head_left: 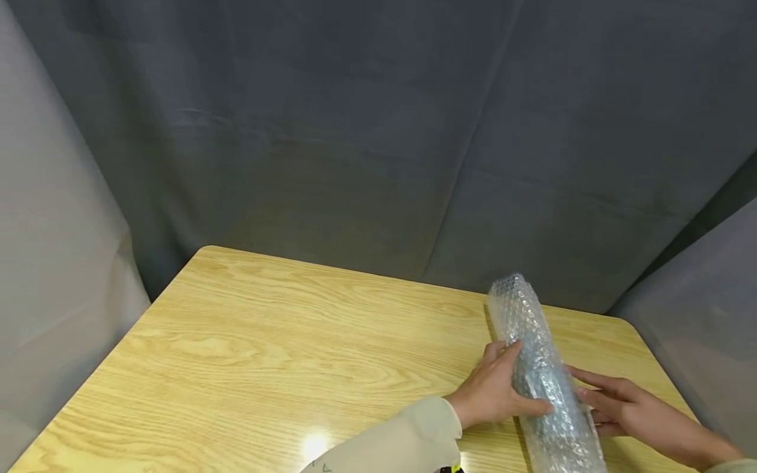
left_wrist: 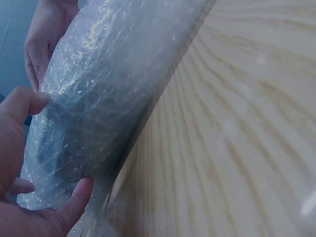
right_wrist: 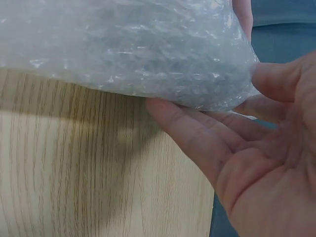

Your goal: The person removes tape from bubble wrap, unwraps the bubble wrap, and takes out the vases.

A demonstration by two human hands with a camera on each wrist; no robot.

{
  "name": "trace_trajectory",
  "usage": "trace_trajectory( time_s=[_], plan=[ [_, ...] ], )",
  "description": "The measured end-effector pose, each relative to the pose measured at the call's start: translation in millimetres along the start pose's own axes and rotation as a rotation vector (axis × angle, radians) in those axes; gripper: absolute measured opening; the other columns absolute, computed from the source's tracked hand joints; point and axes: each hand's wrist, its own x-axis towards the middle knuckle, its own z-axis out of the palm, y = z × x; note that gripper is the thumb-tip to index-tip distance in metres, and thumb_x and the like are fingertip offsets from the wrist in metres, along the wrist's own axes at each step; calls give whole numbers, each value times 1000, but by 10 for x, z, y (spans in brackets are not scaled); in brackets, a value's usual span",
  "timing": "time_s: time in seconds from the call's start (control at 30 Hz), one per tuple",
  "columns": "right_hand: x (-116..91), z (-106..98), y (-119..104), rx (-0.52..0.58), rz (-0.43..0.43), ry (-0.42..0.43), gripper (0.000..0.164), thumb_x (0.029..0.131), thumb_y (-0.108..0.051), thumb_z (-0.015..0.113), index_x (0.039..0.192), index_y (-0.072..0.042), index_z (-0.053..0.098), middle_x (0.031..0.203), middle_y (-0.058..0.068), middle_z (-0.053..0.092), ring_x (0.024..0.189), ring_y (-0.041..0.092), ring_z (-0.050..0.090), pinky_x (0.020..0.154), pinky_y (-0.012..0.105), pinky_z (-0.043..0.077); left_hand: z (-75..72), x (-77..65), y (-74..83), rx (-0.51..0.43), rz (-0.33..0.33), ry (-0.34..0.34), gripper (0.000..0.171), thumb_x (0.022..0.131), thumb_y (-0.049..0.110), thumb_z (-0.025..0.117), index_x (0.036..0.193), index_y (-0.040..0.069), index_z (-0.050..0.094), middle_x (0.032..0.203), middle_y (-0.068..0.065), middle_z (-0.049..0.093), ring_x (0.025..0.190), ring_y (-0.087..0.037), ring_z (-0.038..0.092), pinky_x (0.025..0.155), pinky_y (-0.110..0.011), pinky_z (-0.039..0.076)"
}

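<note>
From the head, a bubble-wrapped roll lies at the table's right, left hand gripping it. Left wrist: its thumb presses; I'd keep pressure light, even. Right wrist: right hand grasps the roll's edge.

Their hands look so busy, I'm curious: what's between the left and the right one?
A long bundle of bubble wrap lies between the left hand and the right hand; the head view shows it.

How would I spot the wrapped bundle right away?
In front of the dark curtain stands a wooden table. Toward its right end, touched by both hands, is a long bubble-wrapped roll. Clear, shiny bubbles set it apart from the wood.
</note>
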Motion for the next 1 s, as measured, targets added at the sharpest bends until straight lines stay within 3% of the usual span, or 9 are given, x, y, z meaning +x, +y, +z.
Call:
trace_trajectory(
  time_s=[0.3, 0.53, 0.8, 1.0],
  plan=[
    [-12, 29, -6, 50, 5, -18, 73, 114, -35, 36, 162, 6, -3, 164, 44, 7, 123, 30, 69, 98, 46, 60, -59, -41, -1, 20, 15, -11, 106, 80, 55, 85, 164, 33, 24, 164, 8, 32, 142, -9, 47, 110, -25, 48],
    [47, 45, -34, 28, -25, 2, 76, 112, -28, 45, 161, 7, -1, 160, 43, 24, 121, 31, 71, 95, 47, 61, -114, -62, -40, -11, 13, -25, 105, 81, 56, 84, 164, 36, 23, 165, 10, 31, 142, -9, 47, 109, -26, 49],
    [126, 119, -33, 22, -94, 4, 76, 112, -29, 46, 161, 9, 3, 158, 42, 32, 121, 32, 71, 92, 45, 62, -246, -82, -115, 5, 20, -44, 101, 83, 56, 83, 163, 37, 25, 164, 8, 33, 141, -9, 48, 109, -27, 50],
    [210, 210, -64, 29, -121, 35, 76, 111, -29, 48, 161, 9, 6, 152, 39, 45, 117, 24, 73, 90, 43, 63, -373, -114, -173, 6, 35, -63, 101, 84, 54, 82, 164, 34, 25, 165, 7, 32, 145, -9, 45, 112, -28, 48]
  ],
)
